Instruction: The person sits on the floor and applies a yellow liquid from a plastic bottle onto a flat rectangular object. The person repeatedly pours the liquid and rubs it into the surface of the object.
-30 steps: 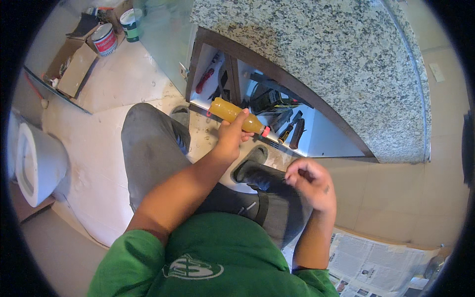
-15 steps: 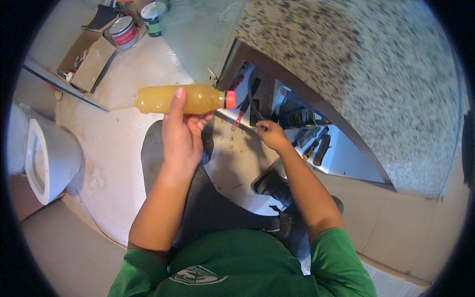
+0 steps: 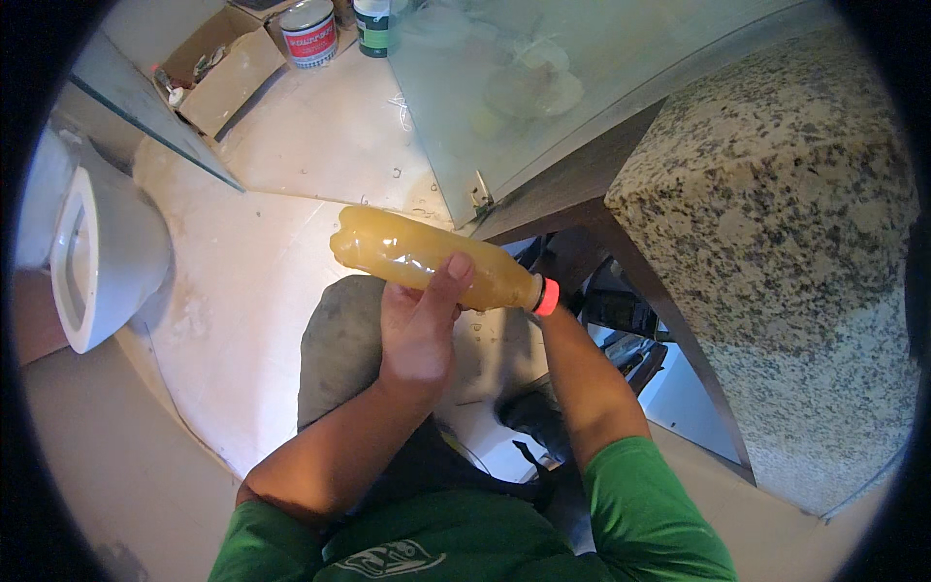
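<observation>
A clear plastic bottle [image 3: 427,254] of cloudy yellow liquid, with a red cap [image 3: 547,297], lies tilted in my left hand [image 3: 422,335]. My thumb presses on its near side and the fingers pass underneath. Its cap end points right and slightly toward me. My right forearm [image 3: 587,383] stretches past the cap into a low, dark-framed cabinet [image 3: 690,361] under a granite counter. The bottle and the cabinet's shadow mostly hide my right hand, so its fingers do not show. Dark-handled tools [image 3: 648,361] lie on the white shelf beside that arm.
A speckled granite counter [image 3: 766,223] juts out at right. Glass panels [image 3: 582,78] stand at the back, and a white toilet [image 3: 121,262] is at left. An open cardboard box [image 3: 233,73], a red-labelled can [image 3: 308,37] and a green tub [image 3: 372,27] sit at the far left.
My left hand and the bottle have shifted right and nearer, the cap end dipping. My right hand, which gripped a dark strip-like thing, has gone into the cabinet's shadow. The view has turned.
</observation>
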